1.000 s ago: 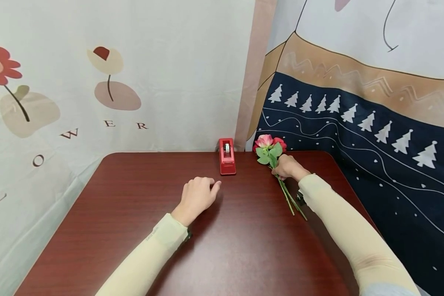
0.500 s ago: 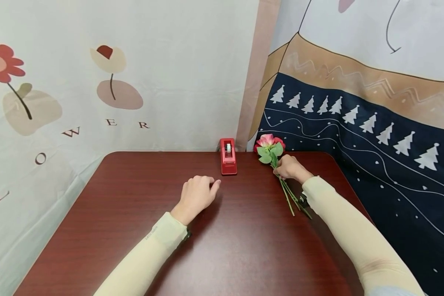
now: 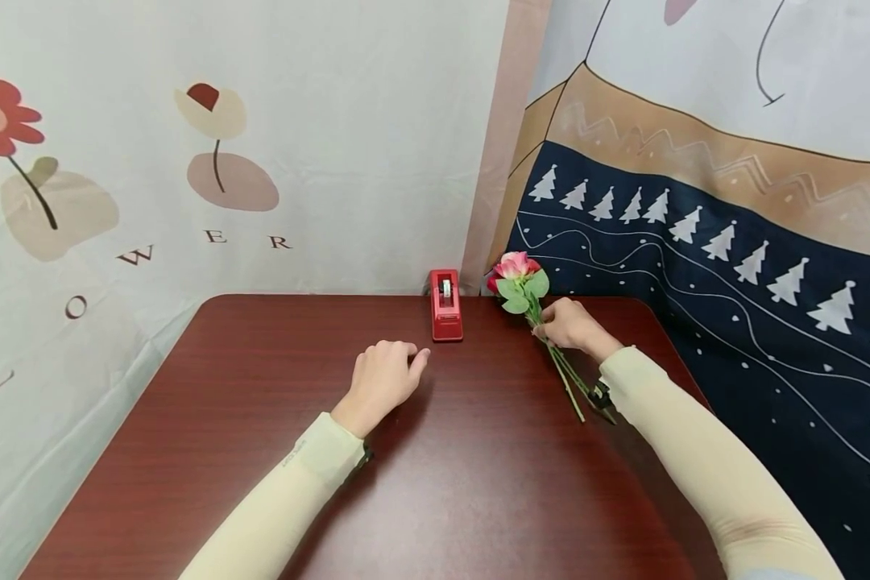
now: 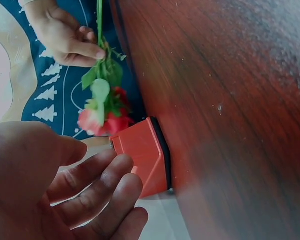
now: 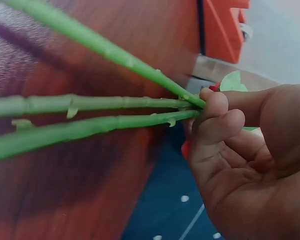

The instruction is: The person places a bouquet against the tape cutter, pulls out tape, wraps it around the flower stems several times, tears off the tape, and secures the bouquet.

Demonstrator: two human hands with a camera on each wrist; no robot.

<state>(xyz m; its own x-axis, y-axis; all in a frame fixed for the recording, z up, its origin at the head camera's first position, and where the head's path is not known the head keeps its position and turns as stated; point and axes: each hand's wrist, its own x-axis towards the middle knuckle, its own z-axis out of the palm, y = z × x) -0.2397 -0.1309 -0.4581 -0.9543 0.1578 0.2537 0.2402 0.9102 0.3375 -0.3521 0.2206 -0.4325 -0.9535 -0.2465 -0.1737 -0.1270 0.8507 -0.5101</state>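
My right hand point(image 3: 571, 326) pinches several artificial-looking roses point(image 3: 515, 266) by their green stems point(image 5: 110, 102), close below the leaves. Pink and red blooms point toward the back of the table, and the stem ends spread toward me. In the right wrist view, the thumb and fingertips meet where the stems cross. My left hand point(image 3: 380, 379) hovers over the middle of the table with loosely bent fingers and holds nothing. Just beyond it stands a red tape dispenser point(image 3: 446, 310), which the left wrist view shows past the fingertips, apparently untouched.
The dark red-brown wooden table point(image 3: 297, 346) has rounded far corners. A white curtain point(image 3: 362, 145) with printed flowers hangs behind it. Along the right side hangs a navy cloth point(image 3: 696, 306) with white trees.
The roses have risen slightly and their blooms have swung to the left, with the stem ends shifting right. The right hand keeps its pinch; the left hand has barely moved.
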